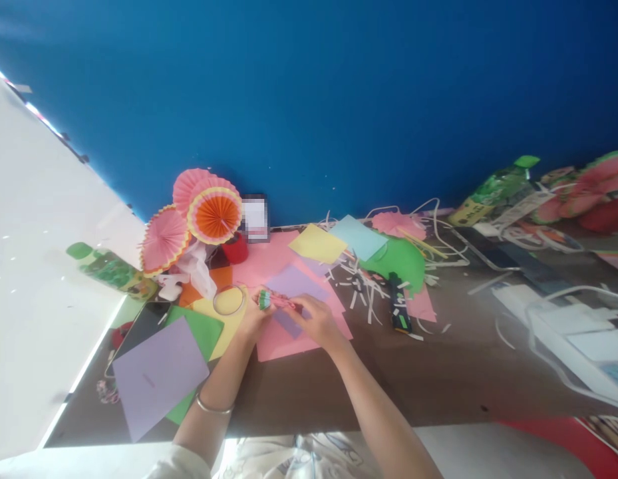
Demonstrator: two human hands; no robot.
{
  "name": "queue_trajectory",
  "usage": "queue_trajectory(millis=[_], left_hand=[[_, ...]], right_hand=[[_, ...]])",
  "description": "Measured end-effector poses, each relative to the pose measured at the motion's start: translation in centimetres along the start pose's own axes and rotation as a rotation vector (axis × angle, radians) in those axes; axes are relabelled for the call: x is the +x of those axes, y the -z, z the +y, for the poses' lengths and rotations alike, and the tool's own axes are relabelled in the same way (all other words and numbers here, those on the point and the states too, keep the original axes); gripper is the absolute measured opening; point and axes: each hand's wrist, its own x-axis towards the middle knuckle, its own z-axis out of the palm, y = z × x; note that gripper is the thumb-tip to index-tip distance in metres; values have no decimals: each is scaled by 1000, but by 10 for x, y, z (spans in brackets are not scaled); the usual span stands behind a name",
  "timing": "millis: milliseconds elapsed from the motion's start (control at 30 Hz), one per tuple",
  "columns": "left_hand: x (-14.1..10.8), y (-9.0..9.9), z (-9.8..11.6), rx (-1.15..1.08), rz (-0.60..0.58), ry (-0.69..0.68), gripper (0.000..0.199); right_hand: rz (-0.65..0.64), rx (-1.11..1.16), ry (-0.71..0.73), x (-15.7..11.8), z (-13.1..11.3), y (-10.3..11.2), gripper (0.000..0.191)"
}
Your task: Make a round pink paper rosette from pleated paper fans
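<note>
Over the middle of the table, my left hand (255, 318) and my right hand (316, 320) both close on a small bundle of pleated paper (279, 301), pink with green and white at its left end. My left fingers grip the green end, and my right fingers pinch the pink end. Below it lie a purple sheet (311, 287) and a larger pink sheet (273, 349). Beside my left hand, a thin round ring (229, 313) rests on a yellow sheet (233, 336). How many folds the bundle has is too blurred to tell.
Paper rosettes (215, 211) stand at the back left by a red cup (235, 249) and a green bottle (109, 271). Purple paper (159, 376) lies front left. White paper scraps (371, 296) surround a black box cutter (398, 303). A phone (483, 247) and cables are at right.
</note>
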Motion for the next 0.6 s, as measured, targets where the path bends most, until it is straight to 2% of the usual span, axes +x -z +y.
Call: queue_trajectory(millis=[133, 333, 500, 600], left_hand=[[0, 1, -2, -41, 15, 3, 44], [-1, 6, -4, -40, -26, 8, 38], [1, 2, -1, 3, 22, 6, 39], [3, 6, -6, 46, 18, -14, 32]], right_hand=[[-7, 23, 2, -1, -1, -3, 13], [-14, 59, -44, 0, 1, -5, 17], [16, 14, -72, -1, 7, -9, 17], [-41, -37, -83, -1, 9, -10, 14]])
